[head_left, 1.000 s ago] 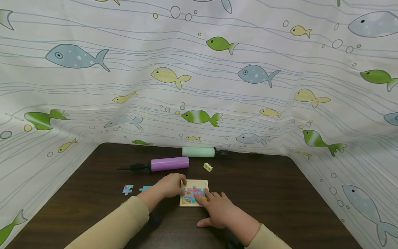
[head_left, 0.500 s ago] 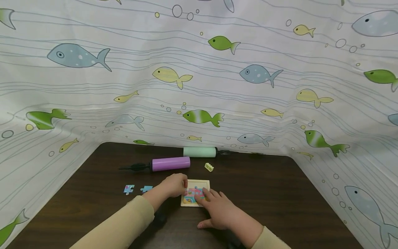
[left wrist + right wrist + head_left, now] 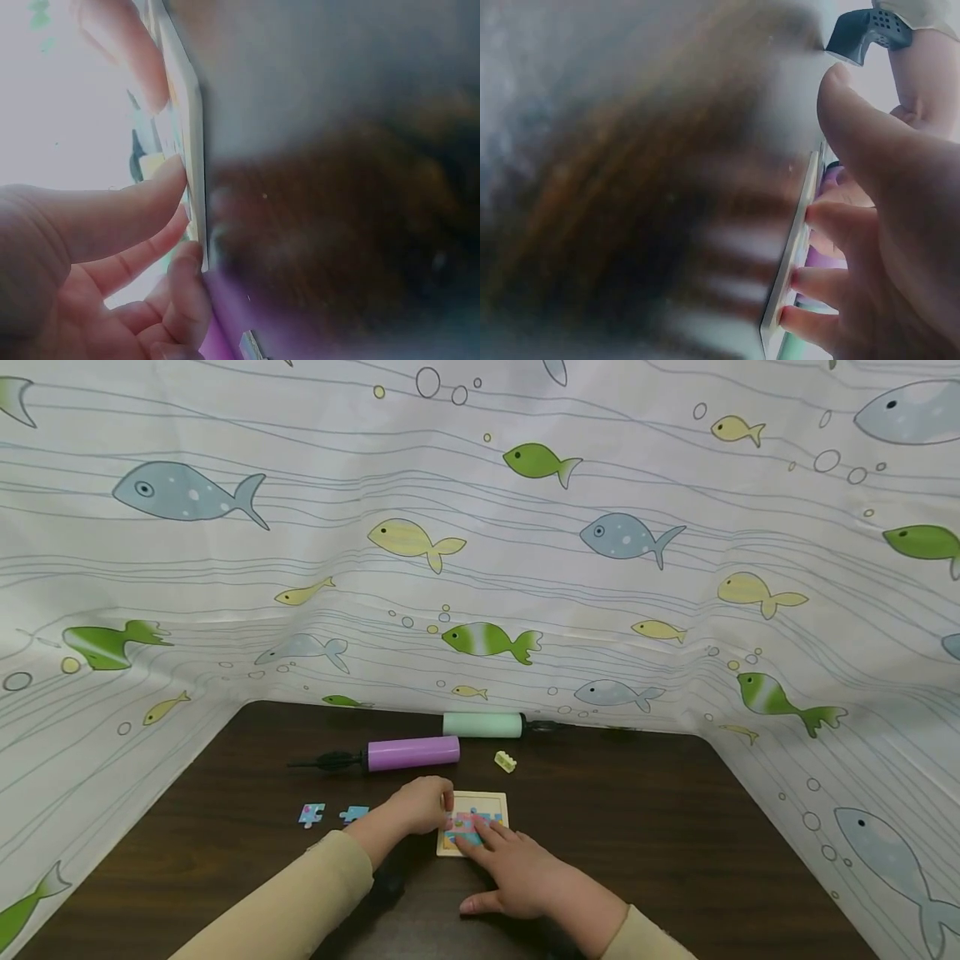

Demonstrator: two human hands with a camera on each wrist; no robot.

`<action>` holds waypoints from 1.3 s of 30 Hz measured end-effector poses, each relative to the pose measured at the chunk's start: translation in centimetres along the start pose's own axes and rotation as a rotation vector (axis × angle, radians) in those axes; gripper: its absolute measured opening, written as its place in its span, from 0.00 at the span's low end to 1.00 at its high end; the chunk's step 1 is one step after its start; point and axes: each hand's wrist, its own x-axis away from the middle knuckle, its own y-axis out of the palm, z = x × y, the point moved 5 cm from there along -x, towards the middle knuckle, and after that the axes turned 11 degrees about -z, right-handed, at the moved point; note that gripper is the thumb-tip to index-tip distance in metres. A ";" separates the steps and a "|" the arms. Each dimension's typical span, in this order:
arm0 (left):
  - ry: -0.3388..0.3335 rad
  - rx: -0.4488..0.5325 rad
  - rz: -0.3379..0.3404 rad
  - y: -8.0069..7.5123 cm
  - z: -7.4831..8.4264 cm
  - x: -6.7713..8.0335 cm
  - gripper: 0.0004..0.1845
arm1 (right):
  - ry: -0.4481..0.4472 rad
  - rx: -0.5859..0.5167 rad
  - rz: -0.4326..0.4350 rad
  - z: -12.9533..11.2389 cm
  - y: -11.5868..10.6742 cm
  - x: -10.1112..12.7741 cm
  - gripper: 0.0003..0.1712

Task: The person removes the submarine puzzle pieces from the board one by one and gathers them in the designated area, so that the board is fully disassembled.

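A small wooden jigsaw tray (image 3: 483, 798) lies on the dark table. Pink and blue pieces (image 3: 462, 823) fill its lower part, and pale bare wood shows along the top. My left hand (image 3: 422, 803) holds the tray's left side with bent fingers. In the left wrist view, the thumb (image 3: 161, 193) meets the tray's face and another fingertip sits at its edge. From the right, my right hand (image 3: 517, 872) lays spread, nearly straight fingers on the pieces, its thumb stretched out over the table. Two loose jigsaw pieces, one blue (image 3: 354, 814) and one blue-pink (image 3: 311, 814), lie left of the left hand.
Behind the tray lie a purple hand pump (image 3: 412, 753) and a mint-green pump (image 3: 482, 725) with black nozzles. A small pale yellow block (image 3: 506, 762) sits between them and the tray. A fish-patterned curtain (image 3: 480, 568) encloses the table's back and sides.
My right hand has slid slightly left and down over the jigsaw pieces, baring more of the right side. The left hand stays at the tray's left edge.
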 end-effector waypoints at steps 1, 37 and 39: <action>0.002 -0.001 0.001 0.0 0.0 0.0 0.13 | 0.000 -0.001 0.000 0.0 -0.1 0.0 0.49; 0.099 0.170 0.058 -0.6 -0.2 0.2 0.09 | 0.018 0.023 0.007 0.0 -0.5 -0.3 0.49; 0.095 0.175 0.081 -0.8 -0.2 0.3 0.09 | 0.020 0.027 0.010 0.0 -0.4 -0.3 0.49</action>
